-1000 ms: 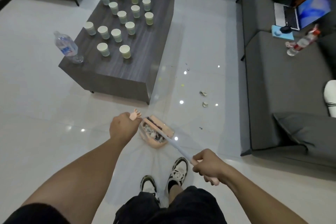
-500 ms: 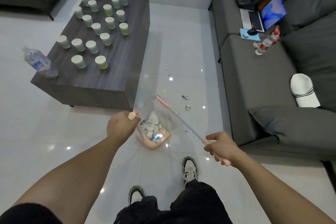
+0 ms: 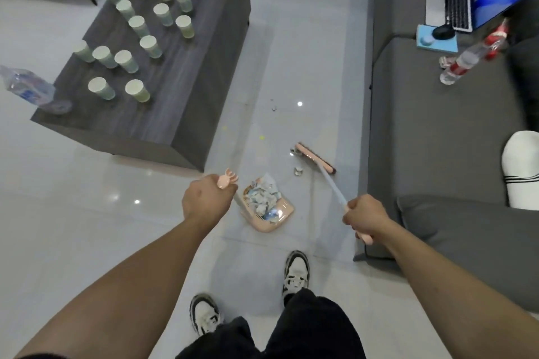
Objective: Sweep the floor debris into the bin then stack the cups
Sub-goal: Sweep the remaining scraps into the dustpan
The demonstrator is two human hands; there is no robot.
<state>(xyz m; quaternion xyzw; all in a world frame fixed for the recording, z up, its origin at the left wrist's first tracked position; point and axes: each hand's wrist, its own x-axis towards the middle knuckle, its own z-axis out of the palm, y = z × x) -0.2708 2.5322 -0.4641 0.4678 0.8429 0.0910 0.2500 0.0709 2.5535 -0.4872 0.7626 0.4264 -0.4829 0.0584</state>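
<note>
Right hand [image 3: 361, 217] fingers grip broom [image 3: 316, 158] beside debris [image 3: 298, 170]; left hand [image 3: 207, 198] apparently holds dustpan [image 3: 267, 207] handle.

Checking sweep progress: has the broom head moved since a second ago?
Yes. The broom head has swung out of the dustpan toward the sofa, beside the scraps.

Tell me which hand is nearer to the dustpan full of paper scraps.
Left. The left hand grips the dustpan's handle just left of the dustpan. The right hand holds the broom handle farther off, on its right.
</note>
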